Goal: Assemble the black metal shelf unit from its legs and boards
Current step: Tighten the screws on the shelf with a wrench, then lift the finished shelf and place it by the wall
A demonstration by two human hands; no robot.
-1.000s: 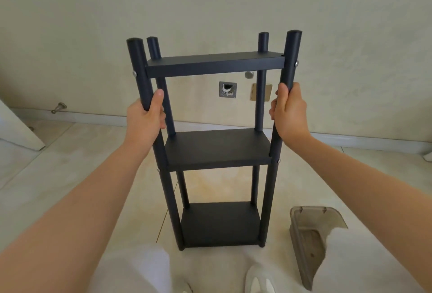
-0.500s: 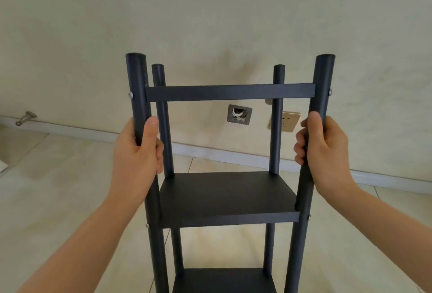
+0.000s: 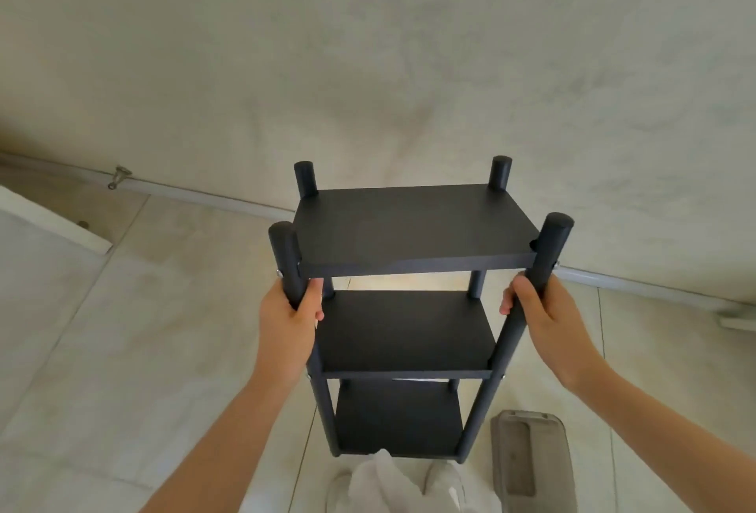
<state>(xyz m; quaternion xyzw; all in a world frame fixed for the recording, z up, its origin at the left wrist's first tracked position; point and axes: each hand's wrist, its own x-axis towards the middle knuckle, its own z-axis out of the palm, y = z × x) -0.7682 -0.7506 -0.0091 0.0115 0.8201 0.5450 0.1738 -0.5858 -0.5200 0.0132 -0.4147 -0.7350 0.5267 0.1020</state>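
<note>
black metal makes up the shelf unit (image 3: 413,226), which stands upright in the middle of the head view, straight in front of the person and close to their feet. its four round legs carry three flat boards, one above the other: the top board (image 3: 409,242), the middle board (image 3: 405,328) and the bottom board (image 3: 399,418). the two back legs (image 3: 304,179) poke up above the top board, as do the front ones. a small silver screw (image 3: 279,273) shows on the outer side of the front left leg (image 3: 286,255), level with the top board.

the left hand (image 3: 288,320) is wrapped round the front left leg just under the top board, thumb on the inner side. the right hand (image 3: 540,312) is clamped on the front right leg (image 3: 550,246) at the same height, fingers curled round from the outside. both arms reach forward from the lower corners.

under the unit lies a pale tiled floor (image 3: 122,349); whether the leg ends touch it cannot be told. a grey tray (image 3: 532,459) lies on the tiles just right of the unit's base. white trouser cloth (image 3: 384,480) and a light shoe (image 3: 446,480) show at the bottom edge, in front of the bottom board. behind the unit rises a pale wall (image 3: 368,62) with a skirting (image 3: 204,195) along its foot.
</note>
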